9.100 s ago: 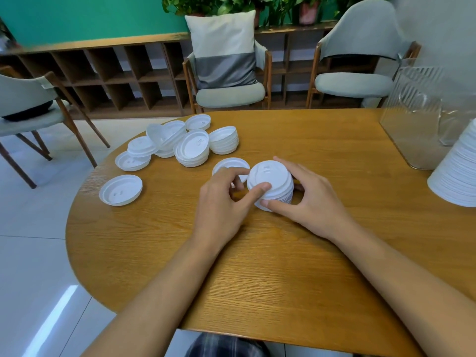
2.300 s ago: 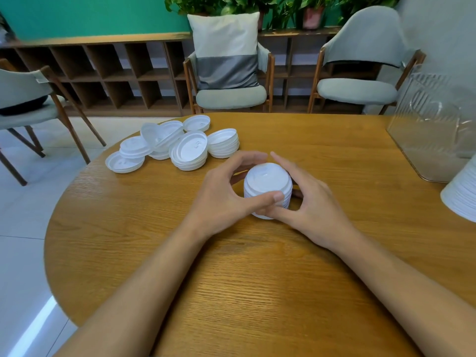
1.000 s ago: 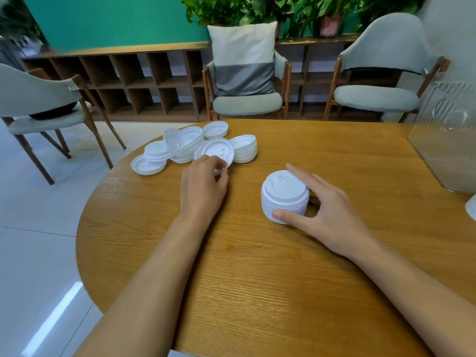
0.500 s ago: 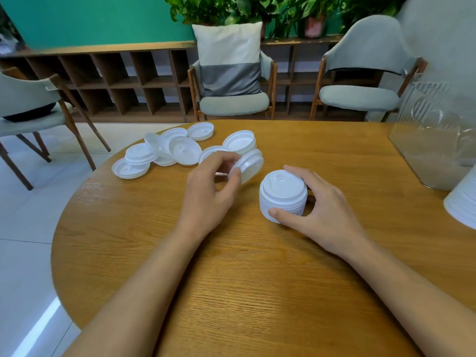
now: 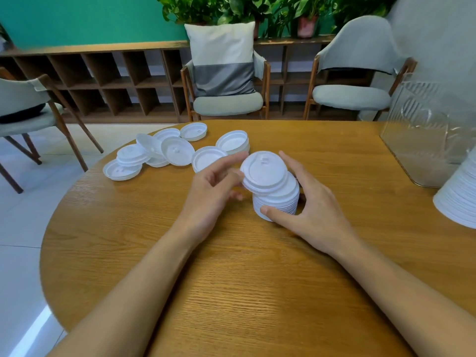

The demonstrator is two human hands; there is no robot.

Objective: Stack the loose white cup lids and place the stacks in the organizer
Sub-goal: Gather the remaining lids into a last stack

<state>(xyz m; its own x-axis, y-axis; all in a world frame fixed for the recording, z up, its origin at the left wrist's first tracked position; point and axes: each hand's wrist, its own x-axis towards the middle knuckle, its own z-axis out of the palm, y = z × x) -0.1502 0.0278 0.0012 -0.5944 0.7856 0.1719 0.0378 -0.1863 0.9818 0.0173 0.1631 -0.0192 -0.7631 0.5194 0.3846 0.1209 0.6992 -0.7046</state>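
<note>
- Round wooden table (image 5: 231, 292) fills the lower view. Behind it we see a cubby shelf (image 5: 103, 81), potted plants (image 5: 231, 9) and an armchair (image 5: 229, 104) carrying a two-tone cushion (image 5: 221, 60).
- Lid stack (image 5: 279, 202): we locate it near the table centre, standing upright on the wood.
- Right hand (image 5: 316, 212): curled round the lid stack, with the thumb against its base at 7 o'clock and the fingers round the 3 o'clock side.
- Left hand (image 5: 210, 194): its fingers pinch the rim of the tilted lids (image 5: 265, 172), a thin batch resting askew on top of the lid stack and offset toward 10 o'clock.
- Loose lids (image 5: 177, 150): spread at 10 to 11 o'clock from the lid stack. Several overlap and some lie rim-up. The nearest lies just beyond the left fingertips.
- Clear organizer (image 5: 422, 135): stands at 2 o'clock, near the table's right side. We cannot tell its contents.
- Tall white stack (image 5: 458, 199): at 3 o'clock, cut off by the frame edge.
</note>
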